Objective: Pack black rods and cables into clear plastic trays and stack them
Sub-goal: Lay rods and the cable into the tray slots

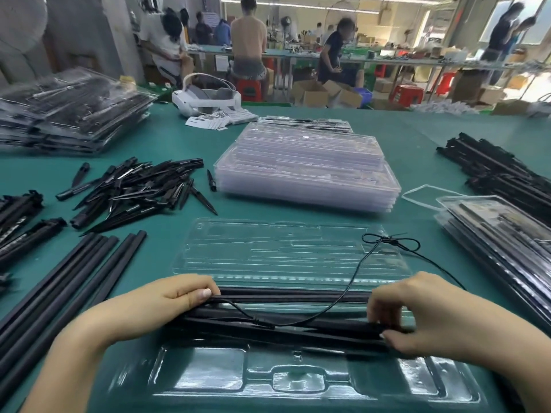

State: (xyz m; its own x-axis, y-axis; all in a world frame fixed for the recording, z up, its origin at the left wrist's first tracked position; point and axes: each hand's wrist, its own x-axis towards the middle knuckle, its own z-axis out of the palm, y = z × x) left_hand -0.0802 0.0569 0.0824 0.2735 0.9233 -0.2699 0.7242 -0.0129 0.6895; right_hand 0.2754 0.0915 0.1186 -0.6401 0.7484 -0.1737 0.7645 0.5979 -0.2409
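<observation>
Lower centre of frame: left hand (179, 296) and right hand (417, 317), fingers curled on opposite ends of the black rods (286, 326), over the open clear tray (292, 380). Likely seating them; press both ends evenly into the channels. Thin cable (351, 281) loops upward, so tuck it inside before closing.

Green worktable (167, 144), red stools (249, 90) (bright windows (518, 22)).

— Where's the open tray (293, 380)?
— Nearest us on the table (167, 138), rods (292, 326) lying across its middle, a cable (351, 281) over them.
— And behind it?
— The stack of empty trays (307, 171). Spikes (137, 189) lie left of that, loose rods (68, 278) at near left, packed trays (504, 234) right.
</observation>
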